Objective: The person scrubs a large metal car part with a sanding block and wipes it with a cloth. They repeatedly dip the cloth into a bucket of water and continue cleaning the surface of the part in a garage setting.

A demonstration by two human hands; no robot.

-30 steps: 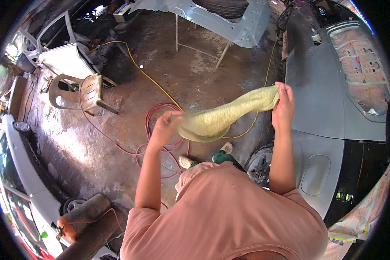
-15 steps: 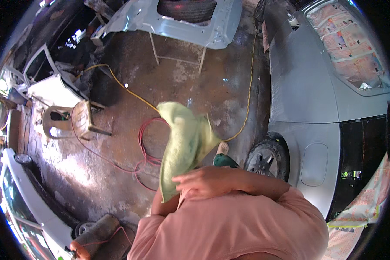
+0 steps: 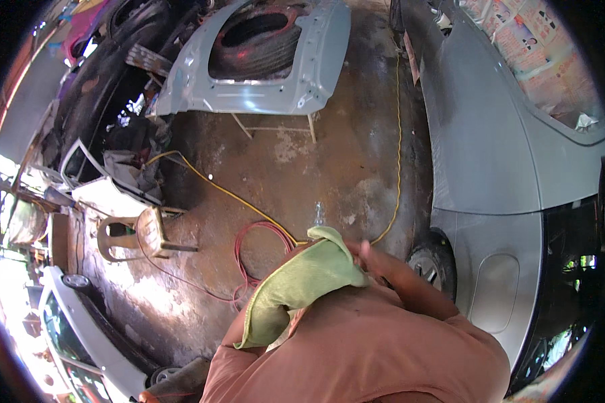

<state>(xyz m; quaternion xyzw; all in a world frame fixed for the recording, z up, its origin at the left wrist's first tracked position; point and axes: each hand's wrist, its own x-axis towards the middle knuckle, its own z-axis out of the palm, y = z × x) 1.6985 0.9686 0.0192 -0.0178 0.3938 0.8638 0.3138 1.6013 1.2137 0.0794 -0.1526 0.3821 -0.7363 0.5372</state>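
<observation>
A light green cloth (image 3: 302,279) lies bunched and folded in front of my chest, draped over my left forearm (image 3: 234,330). That arm passes beneath it, so the cloth hides my left hand and its fingers. Along the cloth's far left edge a thin strip of skin shows. My right hand (image 3: 368,258) is at the cloth's right end, one digit pointing up and away. Blur and the cloth keep the other fingers from view, and I cannot tell whether they grip the fabric.
To my right stands a grey car body (image 3: 484,148) with paper-masked windows and a wheel (image 3: 438,262). Ahead, a blue-grey panel (image 3: 249,97) rests on a stand. A red hose (image 3: 237,252) and a yellow hose (image 3: 232,195) cross the floor. A plastic chair (image 3: 153,232) and white car (image 3: 91,336) are left.
The cloth has gone from hanging long in front of me to a folded bunch nearer my chest. My right hand has moved right and farther out. The view has shifted toward the panel ahead.
</observation>
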